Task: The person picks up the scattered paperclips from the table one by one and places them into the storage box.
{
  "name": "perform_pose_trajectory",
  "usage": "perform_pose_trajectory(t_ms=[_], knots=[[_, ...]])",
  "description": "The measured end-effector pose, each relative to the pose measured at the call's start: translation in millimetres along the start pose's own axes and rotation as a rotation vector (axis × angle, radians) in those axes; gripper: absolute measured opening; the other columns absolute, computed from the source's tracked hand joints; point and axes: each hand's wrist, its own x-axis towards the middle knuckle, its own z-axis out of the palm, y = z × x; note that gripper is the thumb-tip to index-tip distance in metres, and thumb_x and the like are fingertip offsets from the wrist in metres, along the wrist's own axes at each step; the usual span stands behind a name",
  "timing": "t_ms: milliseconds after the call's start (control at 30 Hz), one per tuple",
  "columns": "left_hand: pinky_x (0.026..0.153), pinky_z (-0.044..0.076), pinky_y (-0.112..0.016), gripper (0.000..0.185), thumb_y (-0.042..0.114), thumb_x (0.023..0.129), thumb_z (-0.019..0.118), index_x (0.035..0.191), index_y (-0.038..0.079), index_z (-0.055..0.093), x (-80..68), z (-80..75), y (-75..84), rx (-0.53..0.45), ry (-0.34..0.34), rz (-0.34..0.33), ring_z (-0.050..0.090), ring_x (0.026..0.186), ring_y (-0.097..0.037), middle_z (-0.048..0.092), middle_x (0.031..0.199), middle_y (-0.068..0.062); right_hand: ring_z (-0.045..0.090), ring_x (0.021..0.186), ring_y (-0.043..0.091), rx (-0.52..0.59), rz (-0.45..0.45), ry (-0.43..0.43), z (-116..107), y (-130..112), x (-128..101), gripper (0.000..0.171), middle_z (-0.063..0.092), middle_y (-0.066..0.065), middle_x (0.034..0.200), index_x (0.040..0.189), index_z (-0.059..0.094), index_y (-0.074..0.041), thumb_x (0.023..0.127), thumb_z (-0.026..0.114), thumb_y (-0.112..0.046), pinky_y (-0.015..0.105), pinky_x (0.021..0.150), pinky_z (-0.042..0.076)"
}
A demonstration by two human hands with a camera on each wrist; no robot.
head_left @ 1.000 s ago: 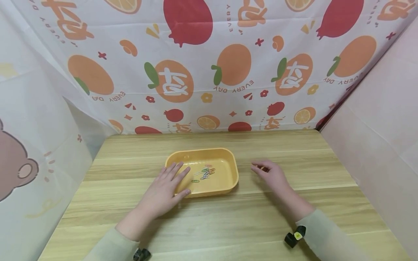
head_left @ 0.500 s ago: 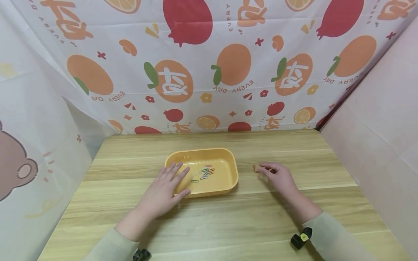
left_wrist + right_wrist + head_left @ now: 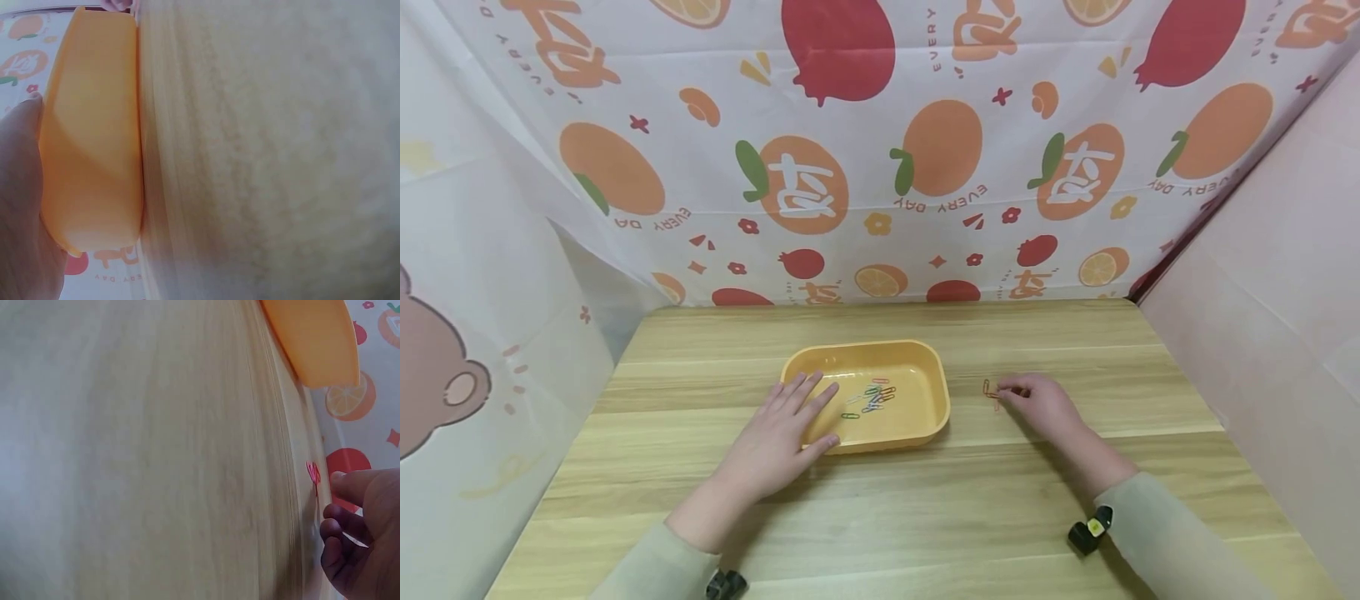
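An orange plastic tray [image 3: 942, 398] stands mid-table with several coloured paper clips [image 3: 872, 396] inside. My left hand [image 3: 775, 437] lies flat with straight fingers on the tray's front left corner; in the left wrist view a part of the hand [image 3: 19, 206] lies against the tray wall [image 3: 94, 144]. To the right of the tray a red paper clip [image 3: 988, 389] lies on the wood. My right hand [image 3: 1037, 404] rests just right of it with fingers loosely curled. In the right wrist view the clip [image 3: 313, 473] lies just clear of the fingertips [image 3: 340, 481].
The wooden table [image 3: 925, 517] is hemmed in by a fruit-printed cloth [image 3: 880, 167] at the back and left and a pale pink wall [image 3: 1262, 333] on the right. Bare wood runs along the front edge and behind the tray.
My right hand has drawn back a little to the right, and the red paper clip now shows on the table at its fingertips. The left hand and tray have not moved.
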Motion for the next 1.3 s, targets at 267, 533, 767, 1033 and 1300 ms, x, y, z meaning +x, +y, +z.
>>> perform_pose_trajectory(t_ms=[267,533,767,1033,1300], knots=[[0.120,0.015,-0.055,0.074,0.060,0.097,0.050,0.158,0.026,0.027,0.4,-0.8,0.8,-0.008,-0.003,-0.006,0.018,0.150,-0.033,0.023,0.163,-0.009,0.065,0.105,0.027,-0.054,-0.008,-0.039,-0.1,2.5,6.4,0.019,0.071,0.008,0.114,0.110,0.077,-0.016,0.094,0.070,-0.024,0.049,0.091,0.052],[0.120,0.016,-0.054,0.075,0.066,0.097,0.043,0.157,0.024,0.030,1.1,-0.6,0.1,-0.005,-0.002,-0.009,0.018,0.149,-0.034,0.023,0.163,-0.009,0.063,0.110,0.031,-0.142,-0.030,-0.056,0.6,-1.3,9.1,0.019,0.070,0.010,0.114,0.110,0.077,-0.015,0.094,0.069,-0.023,0.052,0.095,0.049],[0.121,0.015,-0.054,0.075,0.067,0.097,0.041,0.158,0.027,0.027,0.8,0.3,0.1,0.005,-0.001,-0.004,0.017,0.150,-0.032,0.023,0.163,-0.009,0.065,0.103,0.029,-0.197,-0.045,-0.053,0.4,-4.8,9.3,0.017,0.071,0.008,0.107,0.106,0.078,-0.014,0.093,0.070,-0.022,0.049,0.090,0.052],[0.120,0.016,-0.055,0.074,0.064,0.097,0.045,0.157,0.024,0.030,1.5,-0.8,0.8,-0.001,0.000,0.000,0.019,0.149,-0.034,0.023,0.163,-0.010,0.066,0.098,0.026,-0.222,-0.070,-0.042,1.4,-4.6,9.2,0.015,0.070,0.005,0.102,0.103,0.078,-0.014,0.093,0.071,-0.021,0.047,0.086,0.054],[0.120,0.016,-0.055,0.074,0.065,0.097,0.044,0.157,0.024,0.031,0.9,-1.3,0.9,0.004,-0.001,-0.001,0.019,0.149,-0.034,0.024,0.163,-0.009,0.065,0.090,0.020,-0.237,-0.067,-0.044,2.8,-6.6,11.3,0.009,0.068,0.001,0.095,0.096,0.077,-0.015,0.091,0.070,-0.019,0.042,0.080,0.055]])
